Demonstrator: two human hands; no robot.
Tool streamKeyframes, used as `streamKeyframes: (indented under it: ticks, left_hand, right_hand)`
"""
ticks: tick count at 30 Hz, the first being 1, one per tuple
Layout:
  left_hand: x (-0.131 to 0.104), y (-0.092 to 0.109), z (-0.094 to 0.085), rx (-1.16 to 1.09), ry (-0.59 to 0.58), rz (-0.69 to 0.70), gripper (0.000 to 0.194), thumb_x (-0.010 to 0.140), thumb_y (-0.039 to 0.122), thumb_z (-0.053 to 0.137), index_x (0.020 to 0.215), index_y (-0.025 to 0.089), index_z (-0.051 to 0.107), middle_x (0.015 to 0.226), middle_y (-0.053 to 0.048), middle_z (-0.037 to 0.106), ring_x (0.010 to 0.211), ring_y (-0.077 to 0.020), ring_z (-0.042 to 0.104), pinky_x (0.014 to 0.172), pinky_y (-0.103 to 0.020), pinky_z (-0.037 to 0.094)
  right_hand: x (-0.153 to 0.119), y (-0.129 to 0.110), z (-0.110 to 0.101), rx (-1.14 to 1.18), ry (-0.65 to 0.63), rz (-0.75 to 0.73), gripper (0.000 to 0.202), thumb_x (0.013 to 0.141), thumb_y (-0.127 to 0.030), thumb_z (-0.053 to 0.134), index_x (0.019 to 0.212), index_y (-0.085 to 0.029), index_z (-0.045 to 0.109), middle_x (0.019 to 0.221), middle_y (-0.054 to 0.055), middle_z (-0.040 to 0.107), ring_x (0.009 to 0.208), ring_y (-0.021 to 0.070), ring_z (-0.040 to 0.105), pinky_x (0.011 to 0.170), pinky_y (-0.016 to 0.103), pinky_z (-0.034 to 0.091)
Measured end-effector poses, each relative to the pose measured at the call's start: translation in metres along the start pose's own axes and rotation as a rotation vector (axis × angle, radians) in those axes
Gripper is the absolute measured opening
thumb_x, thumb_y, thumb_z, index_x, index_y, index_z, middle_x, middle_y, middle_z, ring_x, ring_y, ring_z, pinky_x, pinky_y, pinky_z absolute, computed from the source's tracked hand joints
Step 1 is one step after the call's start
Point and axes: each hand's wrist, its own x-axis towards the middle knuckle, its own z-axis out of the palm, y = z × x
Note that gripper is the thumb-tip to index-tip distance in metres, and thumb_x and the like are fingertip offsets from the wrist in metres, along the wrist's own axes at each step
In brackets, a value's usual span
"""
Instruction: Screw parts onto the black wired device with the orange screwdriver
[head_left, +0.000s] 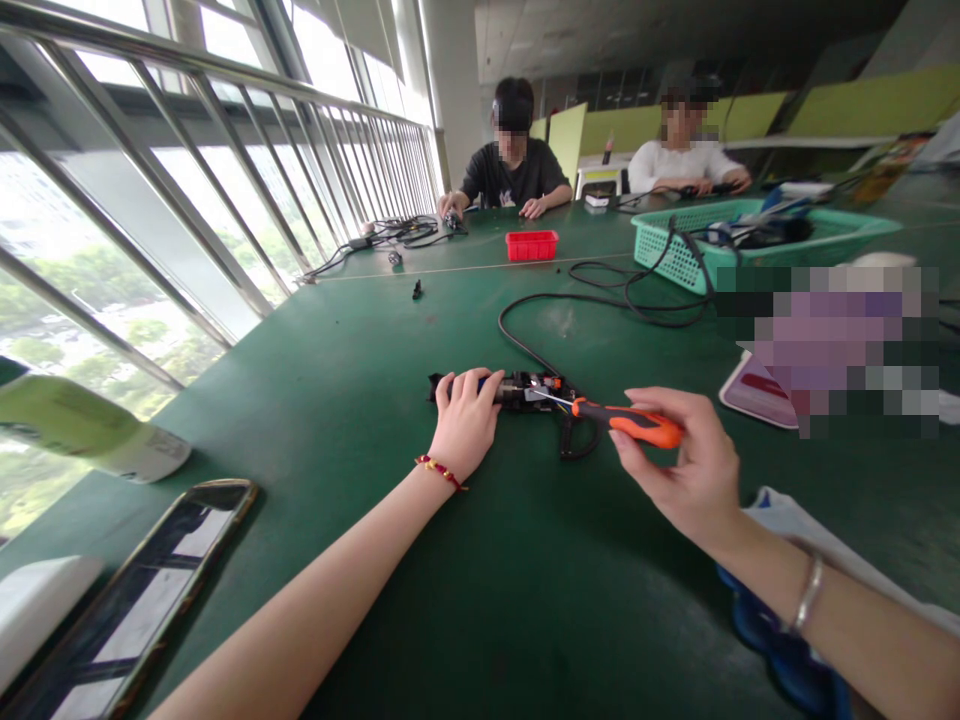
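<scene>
On the green table lies a black corded device point(517, 390) with its casing opened, its inner parts and some orange bits showing. My left hand point(466, 415) is wrapped over its left end, fingers curled on the black body. Between the thumb and fingers of my right hand point(686, 455) is an orange and black screwdriver point(630, 420). Its thin metal shaft points left and the tip reaches the device's exposed insides. Whether the tip sits on a screw is too small to tell. A black cable point(517, 325) runs from the device toward the back right.
A green basket point(675, 265) holding tools and cords stands at the back right, a red bin point(532, 246) at the back middle. Phones point(172, 590) lie left and right point(757, 390); a bottle point(90, 425) is at left. Two people point(514, 160) sit across the table.
</scene>
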Motion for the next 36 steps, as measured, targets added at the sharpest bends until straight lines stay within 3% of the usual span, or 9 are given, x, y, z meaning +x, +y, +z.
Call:
streamKeyframes:
  ticks: [3,10,16,23,31,36]
  left_hand:
    - [0.0003,0.0002,-0.0004,-0.005,-0.005,-0.005,0.039,0.085,0.016,0.045,0.124,0.018,0.049,0.119,-0.01,0.053,0.113,-0.0241,0.046,0.105,-0.046,0.026]
    - [0.0011,-0.0008,0.0003,-0.002,-0.008,-0.004,0.041,0.085,0.015,0.046,0.126,0.017,0.048,0.12,-0.011,0.053,0.113,-0.0244,0.047,0.105,-0.047,0.026]
    - [0.0005,-0.0007,-0.0005,0.035,0.01,0.015,0.042,0.086,0.016,0.045,0.127,0.017,0.047,0.118,-0.01,0.055,0.11,-0.0234,0.049,0.106,-0.046,0.027]
    - [0.0009,-0.002,-0.0034,0.071,0.007,0.062,0.042,0.085,0.015,0.047,0.127,0.018,0.047,0.118,-0.009,0.056,0.108,-0.0228,0.051,0.107,-0.045,0.025]
    - [0.0006,-0.0002,-0.0045,0.096,0.009,0.064,0.041,0.084,0.016,0.048,0.125,0.016,0.048,0.117,-0.009,0.057,0.108,-0.0234,0.051,0.107,-0.044,0.027]
    - [-0.0002,-0.0011,-0.0019,0.083,0.012,0.057,0.041,0.084,0.016,0.048,0.125,0.016,0.048,0.117,-0.01,0.056,0.109,-0.0234,0.05,0.107,-0.044,0.026]
  right_hand:
    - [0.0,0.0013,0.0003,0.045,0.019,-0.03,0.038,0.073,-0.016,0.064,0.109,-0.021,0.052,0.095,0.006,0.059,0.089,0.0202,0.061,0.076,0.036,0.053]
    - [0.0032,-0.0029,-0.0027,-0.009,-0.044,0.005,0.023,0.075,-0.019,0.064,0.096,-0.021,0.057,0.083,0.003,0.061,0.072,0.0154,0.061,0.061,0.028,0.053]
    - [0.0022,0.0008,-0.0004,0.02,0.008,-0.055,0.038,0.073,-0.015,0.064,0.108,-0.021,0.052,0.094,0.006,0.06,0.088,0.0203,0.061,0.077,0.036,0.053]
    - [0.003,-0.0031,-0.0033,-0.028,-0.044,-0.01,0.023,0.075,-0.02,0.064,0.097,-0.023,0.057,0.084,0.003,0.062,0.072,0.0166,0.061,0.065,0.032,0.054]
    - [0.0009,0.0009,0.0003,0.044,0.007,-0.069,0.041,0.071,-0.012,0.065,0.109,-0.021,0.052,0.095,0.006,0.06,0.089,0.0209,0.06,0.077,0.038,0.053]
    - [0.0035,-0.0037,-0.0033,0.003,-0.111,-0.028,0.02,0.075,-0.018,0.063,0.093,-0.022,0.056,0.084,0.003,0.063,0.073,0.0164,0.061,0.063,0.03,0.054]
